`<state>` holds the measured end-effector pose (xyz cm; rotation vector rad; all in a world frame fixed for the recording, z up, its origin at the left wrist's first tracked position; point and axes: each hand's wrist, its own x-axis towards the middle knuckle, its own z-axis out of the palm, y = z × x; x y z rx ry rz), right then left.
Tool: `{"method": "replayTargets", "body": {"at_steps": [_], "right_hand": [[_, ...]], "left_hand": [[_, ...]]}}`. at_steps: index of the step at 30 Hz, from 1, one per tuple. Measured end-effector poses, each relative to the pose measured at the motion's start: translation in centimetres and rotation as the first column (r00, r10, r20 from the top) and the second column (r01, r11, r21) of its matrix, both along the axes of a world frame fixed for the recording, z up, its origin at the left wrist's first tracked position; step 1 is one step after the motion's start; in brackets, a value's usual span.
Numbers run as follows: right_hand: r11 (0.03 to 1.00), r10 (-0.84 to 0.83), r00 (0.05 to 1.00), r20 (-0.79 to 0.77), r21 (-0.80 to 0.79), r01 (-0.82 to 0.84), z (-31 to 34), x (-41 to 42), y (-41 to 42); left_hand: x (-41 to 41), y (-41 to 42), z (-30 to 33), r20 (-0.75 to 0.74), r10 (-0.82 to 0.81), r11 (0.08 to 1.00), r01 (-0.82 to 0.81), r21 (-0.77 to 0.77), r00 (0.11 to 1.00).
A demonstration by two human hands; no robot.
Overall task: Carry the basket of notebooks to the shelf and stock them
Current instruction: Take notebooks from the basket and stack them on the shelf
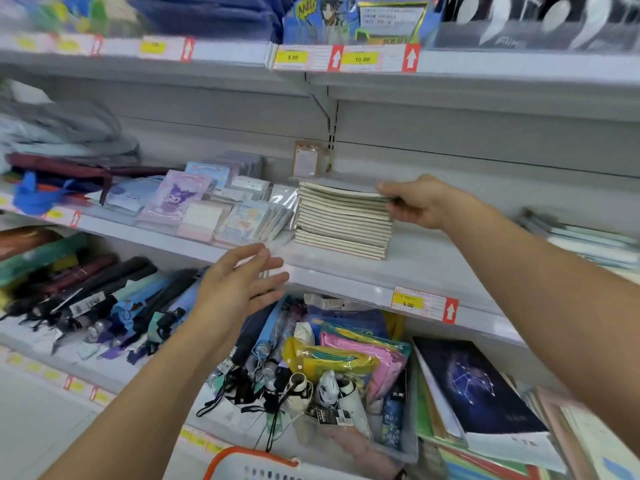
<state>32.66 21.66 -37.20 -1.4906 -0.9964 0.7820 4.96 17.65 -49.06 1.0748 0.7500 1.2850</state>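
A stack of several grey-covered notebooks lies on the middle shelf. My right hand grips the stack's upper right corner, thumb on top and fingers against the side of the top few notebooks. Lower and to the left, my left hand hovers in front of the shelf edge with fingers straight and spread, holding nothing. At the bottom edge of the view only the orange-and-white rim of the basket shows; its contents are out of sight.
Small packaged notepads crowd the shelf left of the stack. Bare shelf lies to its right, then more notebooks. Folded umbrellas and dark starry notebooks fill the shelf below. Another shelf with price tags hangs overhead.
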Motion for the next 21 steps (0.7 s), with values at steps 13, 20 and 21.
{"method": "replayTargets", "body": {"at_steps": [13, 20, 21], "right_hand": [[0.984, -0.024, 0.846, 0.532, -0.139, 0.116, -0.6, 2.0, 2.1], [0.878, -0.441, 0.713, 0.545, 0.426, 0.217, -15.0, -4.8, -6.5], [0.956, -0.275, 0.784, 0.556, 0.247, 0.16, -20.1, -6.5, -8.4]], "left_hand": [[0.2, 0.0, -1.7, -0.18, -0.049, 0.997, 0.037, -0.071, 0.982], [0.4, -1.9, -6.7, -0.793, -0.234, 0.972, 0.161, -0.173, 0.563], [0.4, -2.2, -8.0, -0.874, -0.298, 0.946, 0.244, -0.216, 0.384]]}}
